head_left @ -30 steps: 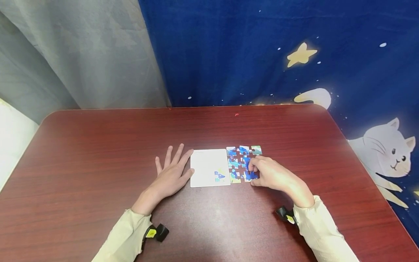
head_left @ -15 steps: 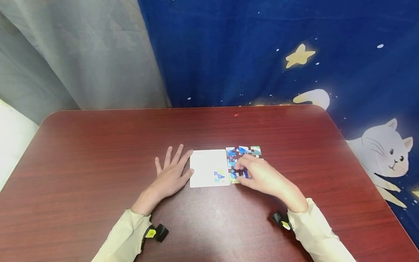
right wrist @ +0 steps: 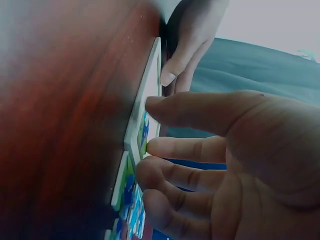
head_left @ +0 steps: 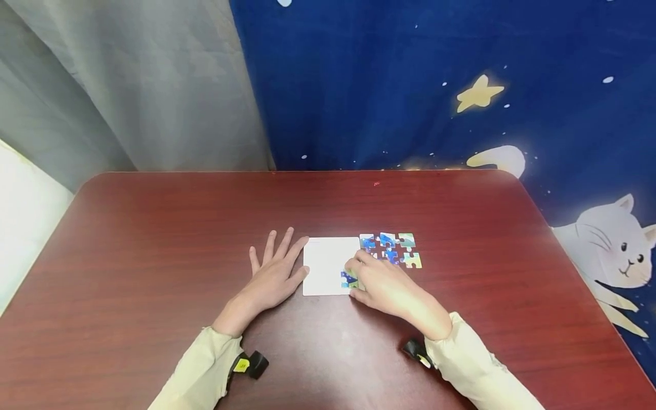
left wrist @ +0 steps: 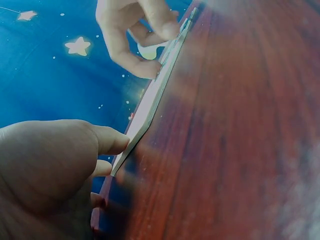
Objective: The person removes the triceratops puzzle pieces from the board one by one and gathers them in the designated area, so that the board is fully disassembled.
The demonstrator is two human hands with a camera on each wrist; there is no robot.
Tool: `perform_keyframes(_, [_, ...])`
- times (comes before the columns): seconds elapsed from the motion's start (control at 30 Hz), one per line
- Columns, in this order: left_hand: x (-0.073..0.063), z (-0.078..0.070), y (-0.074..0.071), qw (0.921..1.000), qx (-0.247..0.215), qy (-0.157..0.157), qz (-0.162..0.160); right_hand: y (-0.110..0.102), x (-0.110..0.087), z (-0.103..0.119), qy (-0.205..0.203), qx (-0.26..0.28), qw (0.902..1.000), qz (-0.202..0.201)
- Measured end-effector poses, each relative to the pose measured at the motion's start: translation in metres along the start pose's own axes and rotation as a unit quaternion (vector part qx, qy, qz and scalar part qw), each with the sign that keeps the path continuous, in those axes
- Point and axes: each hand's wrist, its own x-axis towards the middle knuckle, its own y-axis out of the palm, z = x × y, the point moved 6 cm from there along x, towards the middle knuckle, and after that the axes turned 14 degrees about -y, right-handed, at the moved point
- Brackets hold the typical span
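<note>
My left hand [head_left: 271, 280] lies spread flat on the table, thumb and forefinger against the left edge of the white puzzle board [head_left: 323, 256]. In the left wrist view, the left thumb [left wrist: 112, 140] rests at the board's corner. My right hand [head_left: 384, 285] is over the board's lower right corner, with thumb and forefinger on either side of a blue and green puzzle piece [head_left: 349, 279]. The right wrist view shows that piece lying on the board between the thumb [right wrist: 160, 106] and forefinger [right wrist: 165, 147]. The other right fingers are bent.
Several loose puzzle pieces [head_left: 387, 240] lie in rows right of the board, the nearest row partly under my right hand. A tiny red scrap [head_left: 376, 184] is near the table's far edge. Behind the reddish-brown table [head_left: 179, 216] hang a grey curtain and a blue one.
My right hand has moved left from the loose pieces onto the board's lower right corner, where more blue and green now shows. My left hand has stayed at the board's left edge.
</note>
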Motion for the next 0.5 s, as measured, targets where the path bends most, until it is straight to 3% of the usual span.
perform_keyframes(0.5, [-0.0011, -0.0013, 0.0002, 1.0, -0.007, -0.003, 0.002, 0.0039, 0.0066, -0.0062, 0.013, 0.036, 0.9992, 0.005])
